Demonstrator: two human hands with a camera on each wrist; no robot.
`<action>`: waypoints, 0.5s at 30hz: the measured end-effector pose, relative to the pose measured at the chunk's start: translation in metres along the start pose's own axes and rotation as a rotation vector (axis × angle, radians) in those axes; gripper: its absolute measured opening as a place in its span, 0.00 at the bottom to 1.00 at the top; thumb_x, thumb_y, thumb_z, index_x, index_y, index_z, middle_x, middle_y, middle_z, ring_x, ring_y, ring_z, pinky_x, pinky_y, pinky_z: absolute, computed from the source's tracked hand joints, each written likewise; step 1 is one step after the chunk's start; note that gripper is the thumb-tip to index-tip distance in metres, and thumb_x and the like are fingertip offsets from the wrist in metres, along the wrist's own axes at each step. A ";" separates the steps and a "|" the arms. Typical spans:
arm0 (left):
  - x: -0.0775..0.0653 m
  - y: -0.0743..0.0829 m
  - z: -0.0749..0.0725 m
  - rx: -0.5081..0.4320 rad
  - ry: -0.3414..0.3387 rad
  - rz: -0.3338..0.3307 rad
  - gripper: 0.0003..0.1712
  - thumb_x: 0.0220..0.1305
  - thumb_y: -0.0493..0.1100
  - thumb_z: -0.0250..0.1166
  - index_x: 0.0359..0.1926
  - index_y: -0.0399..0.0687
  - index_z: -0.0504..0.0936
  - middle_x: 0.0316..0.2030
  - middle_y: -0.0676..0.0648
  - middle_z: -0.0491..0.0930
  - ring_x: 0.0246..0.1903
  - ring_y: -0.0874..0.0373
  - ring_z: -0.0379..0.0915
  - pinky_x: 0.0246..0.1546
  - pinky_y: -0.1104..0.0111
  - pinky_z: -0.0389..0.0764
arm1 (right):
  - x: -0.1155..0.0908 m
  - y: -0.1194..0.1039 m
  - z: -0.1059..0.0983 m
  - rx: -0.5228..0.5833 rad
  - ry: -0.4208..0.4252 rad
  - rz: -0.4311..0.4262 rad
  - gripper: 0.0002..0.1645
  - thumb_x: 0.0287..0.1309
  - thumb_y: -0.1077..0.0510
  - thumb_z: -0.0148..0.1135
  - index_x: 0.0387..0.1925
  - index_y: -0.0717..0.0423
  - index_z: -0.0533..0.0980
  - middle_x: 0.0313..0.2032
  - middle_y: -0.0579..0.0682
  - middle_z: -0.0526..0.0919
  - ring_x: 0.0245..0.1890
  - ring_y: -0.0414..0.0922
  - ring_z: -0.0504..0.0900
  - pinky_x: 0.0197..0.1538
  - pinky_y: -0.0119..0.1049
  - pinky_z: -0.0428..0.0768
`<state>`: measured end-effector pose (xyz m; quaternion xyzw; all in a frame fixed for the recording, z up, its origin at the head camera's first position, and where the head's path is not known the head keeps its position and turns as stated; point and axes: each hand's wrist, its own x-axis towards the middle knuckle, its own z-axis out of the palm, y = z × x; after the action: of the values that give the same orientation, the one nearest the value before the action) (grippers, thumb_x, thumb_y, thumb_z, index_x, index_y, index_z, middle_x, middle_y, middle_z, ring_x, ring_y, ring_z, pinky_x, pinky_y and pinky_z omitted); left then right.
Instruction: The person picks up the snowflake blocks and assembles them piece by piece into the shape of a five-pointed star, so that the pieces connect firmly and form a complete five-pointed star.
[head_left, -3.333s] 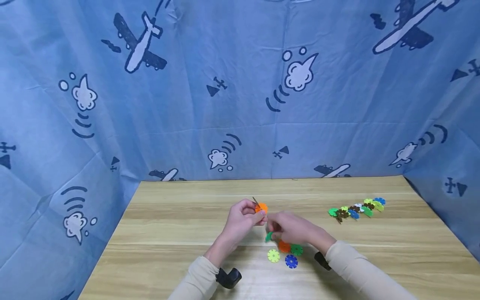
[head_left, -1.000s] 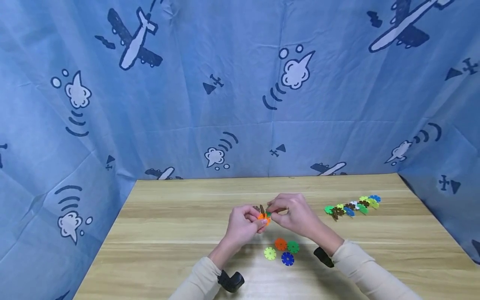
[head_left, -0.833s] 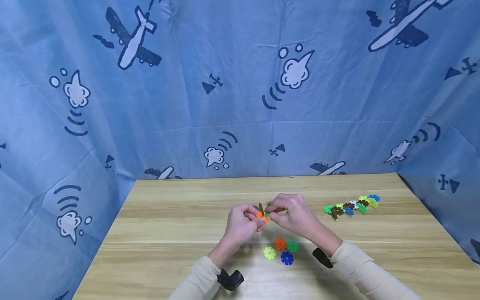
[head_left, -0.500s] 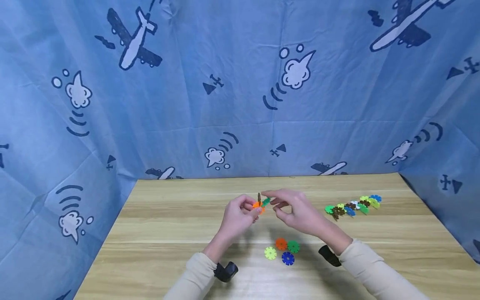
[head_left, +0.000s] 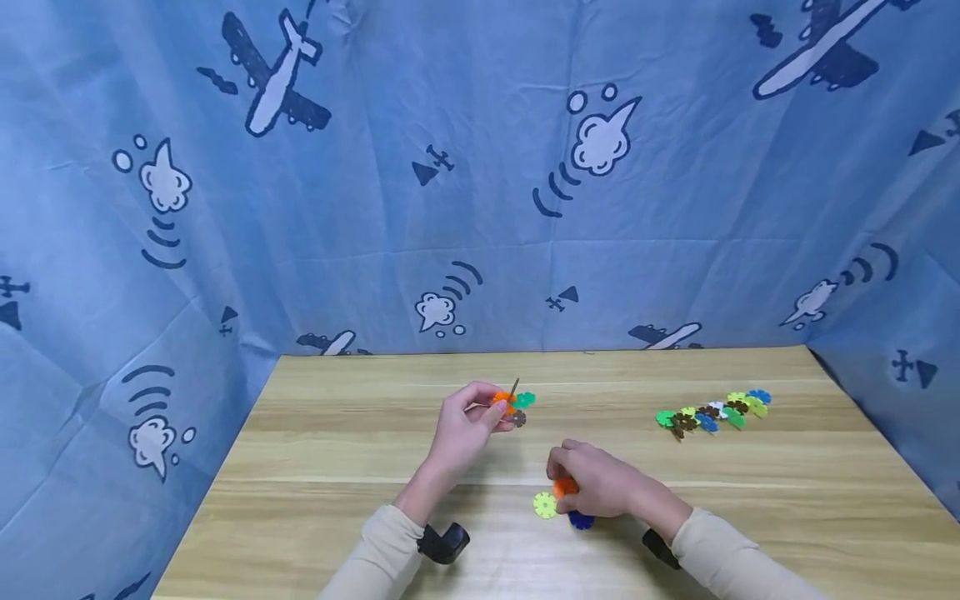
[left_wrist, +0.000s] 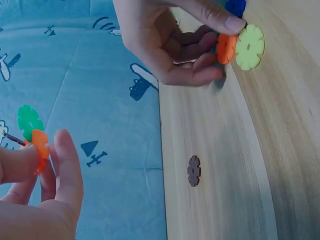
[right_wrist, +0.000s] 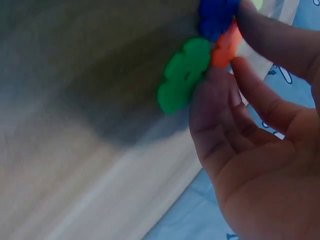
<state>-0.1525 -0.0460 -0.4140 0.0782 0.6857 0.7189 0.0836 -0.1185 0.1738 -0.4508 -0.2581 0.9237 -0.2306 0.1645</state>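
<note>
My left hand (head_left: 463,427) is raised above the table and pinches an orange notched plastic disc (left_wrist: 40,145) between thumb and fingers. Joined to that disc are a green disc (left_wrist: 30,120) and a brown disc (head_left: 513,389) seen edge-on. My right hand (head_left: 597,481) is low over the loose discs, its thumb and fingers spread around an orange-red disc (head_left: 565,487). No firm grip on that disc shows. Close by lie a yellow-green disc (head_left: 545,505), a blue disc (head_left: 581,520) and a green disc (right_wrist: 185,75), the last hidden by my right hand in the head view.
Another brown disc (left_wrist: 194,171) lies on the wooden table (head_left: 337,467) below the left hand. At the right stands a row of joined discs in several colours (head_left: 712,414). A blue curtain (head_left: 480,167) with printed planes hangs behind the table.
The green disc has been joined to the orange disc in my left hand, and my right hand has let it go. The right hand has come down to the loose orange-red disc; the left hand shifted slightly left.
</note>
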 end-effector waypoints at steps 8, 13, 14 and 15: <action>-0.003 0.001 0.005 0.030 0.007 0.008 0.09 0.68 0.29 0.64 0.48 0.32 0.82 0.44 0.38 0.83 0.36 0.60 0.85 0.42 0.68 0.88 | 0.003 0.002 -0.004 0.087 0.013 0.012 0.18 0.52 0.60 0.78 0.31 0.51 0.72 0.28 0.43 0.73 0.28 0.38 0.68 0.30 0.30 0.69; -0.005 0.001 0.007 0.068 0.015 0.029 0.08 0.68 0.31 0.65 0.47 0.34 0.83 0.42 0.38 0.85 0.35 0.61 0.83 0.38 0.73 0.86 | 0.005 0.003 -0.018 0.348 0.208 0.018 0.09 0.60 0.63 0.70 0.35 0.54 0.75 0.29 0.47 0.82 0.26 0.43 0.79 0.30 0.34 0.81; -0.005 0.001 0.007 0.077 0.016 0.028 0.08 0.68 0.31 0.65 0.47 0.35 0.83 0.41 0.38 0.85 0.35 0.61 0.83 0.37 0.73 0.85 | 0.005 0.003 -0.021 0.432 0.267 0.016 0.07 0.62 0.63 0.68 0.37 0.56 0.76 0.30 0.50 0.83 0.27 0.44 0.82 0.32 0.36 0.84; -0.006 0.001 0.008 0.088 0.018 0.031 0.08 0.68 0.32 0.65 0.46 0.35 0.83 0.41 0.39 0.86 0.34 0.60 0.83 0.37 0.74 0.85 | 0.005 0.002 -0.024 0.516 0.323 0.004 0.06 0.64 0.64 0.67 0.39 0.59 0.76 0.31 0.52 0.85 0.27 0.46 0.84 0.34 0.39 0.87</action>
<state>-0.1452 -0.0400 -0.4125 0.0859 0.7160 0.6900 0.0626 -0.1333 0.1811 -0.4329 -0.1660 0.8493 -0.4953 0.0758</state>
